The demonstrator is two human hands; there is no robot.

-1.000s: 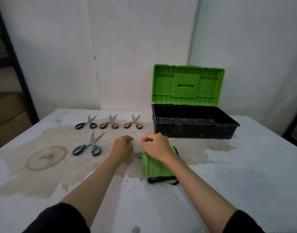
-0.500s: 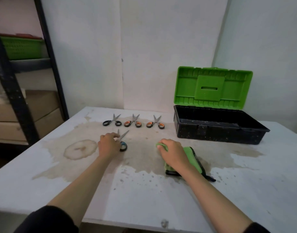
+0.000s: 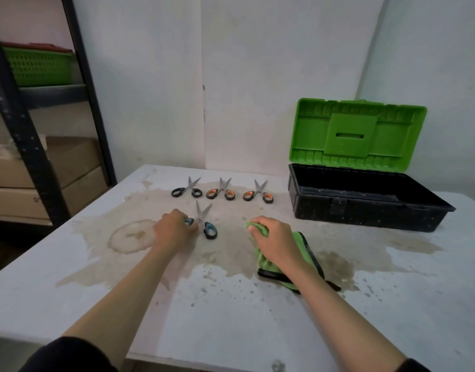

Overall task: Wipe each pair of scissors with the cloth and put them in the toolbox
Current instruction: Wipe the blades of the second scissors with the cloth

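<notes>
The toolbox [image 3: 365, 210] stands open at the far right of the worktop [image 3: 231, 318], its green lid [image 3: 357, 135] upright against the wall and its black tray showing nothing inside from here. Left of the toolbox, level with its front wall, three pairs lie in a row with blades pointing at the wall: an orange pair [image 3: 259, 193] nearest the toolbox, a second orange pair [image 3: 221, 190] beyond it, then a black pair [image 3: 186, 189] farthest off. The blue scissors [image 3: 209, 230] lie flat on the worktop, nearer me than that row and still well left of the toolbox, blades slightly parted. The left hand [image 3: 174, 229] has its fingers curled over their left handle loop; the right loop lies free. In front of the toolbox's left corner, the right hand [image 3: 276, 240] grips the cloth [image 3: 302, 247], bunching its far end between fingers and thumb while the rest trails flat under the wrist. A brown stain [image 3: 134, 234] spreads across the worktop from the toolbox leftward. Far to the left of the toolbox stands a dark rack [image 3: 29, 130] with a green basket [image 3: 37, 68] and cardboard boxes [image 3: 77, 167].
</notes>
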